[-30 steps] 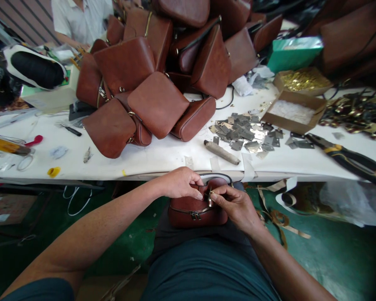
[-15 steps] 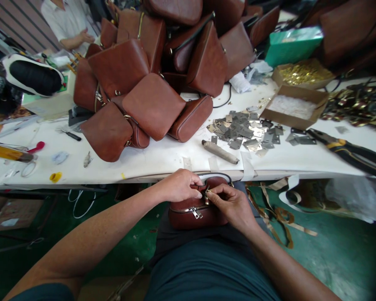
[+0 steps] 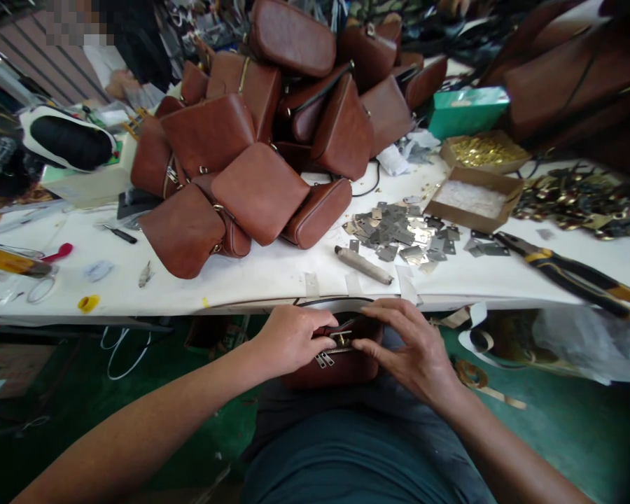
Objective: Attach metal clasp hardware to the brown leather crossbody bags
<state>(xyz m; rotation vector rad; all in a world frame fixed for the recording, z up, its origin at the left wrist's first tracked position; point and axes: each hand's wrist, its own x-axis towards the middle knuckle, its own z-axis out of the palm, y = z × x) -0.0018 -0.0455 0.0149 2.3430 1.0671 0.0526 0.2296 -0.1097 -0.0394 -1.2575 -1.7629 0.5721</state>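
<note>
A small brown leather handbag [image 3: 336,374] rests on my lap against the table edge, its zipper facing me with two silver pulls [image 3: 324,360] hanging from it. A brass-coloured metal fitting [image 3: 341,339] sits at the bag's opening between my hands. My left hand [image 3: 294,339] grips the bag's edge just left of the fitting, thumb and fingers bent around it. On the other side, my right hand [image 3: 412,343] holds the bag with its thumb near the zipper and its fingers over the far edge. The bag's inside is mostly hidden.
A pile of brown leather bags [image 3: 260,192] covers the table's middle. Metal plates [image 3: 399,231], a grey rod [image 3: 364,264], pliers [image 3: 567,273] and a cardboard box [image 3: 470,196] lie to the right. A screwdriver [image 3: 13,259] lies left. Another person's hand [image 3: 120,82] shows behind.
My right hand has let go of the metal fitting and spread onto the bag's right side. The fitting now lies across the opening. My left hand stays at the bag's edge.
</note>
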